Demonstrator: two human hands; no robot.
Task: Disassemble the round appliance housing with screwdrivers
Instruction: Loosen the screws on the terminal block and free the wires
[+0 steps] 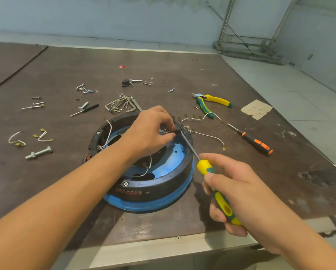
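**Housing mid-table, both hands on it**

Round housing (149, 190) at centre of dark, scuffed table (65, 65) with pale metal edging. Left hand (153, 131) grip pinching a small part (163, 131) at the rim's 1 o'clock. Right hand (235, 191) grip curled round yellow-green screwdriver (204, 166), tip there too. Screws (85, 89) at 11, hex keys (122, 105) at 12, pliers (214, 101) at 1, orange screwdriver (256, 142) at 3. Beyond, pale wall (163, 16), grey floor (299, 84), metal frame (247, 36).

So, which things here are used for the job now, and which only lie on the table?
In use: round housing; yellow-green screwdriver in the right hand; black rim part pinched by the left hand.
Lying about: pliers, orange-black screwdriver, hex keys, loose screws, bolt, wire pieces, cardboard scrap.
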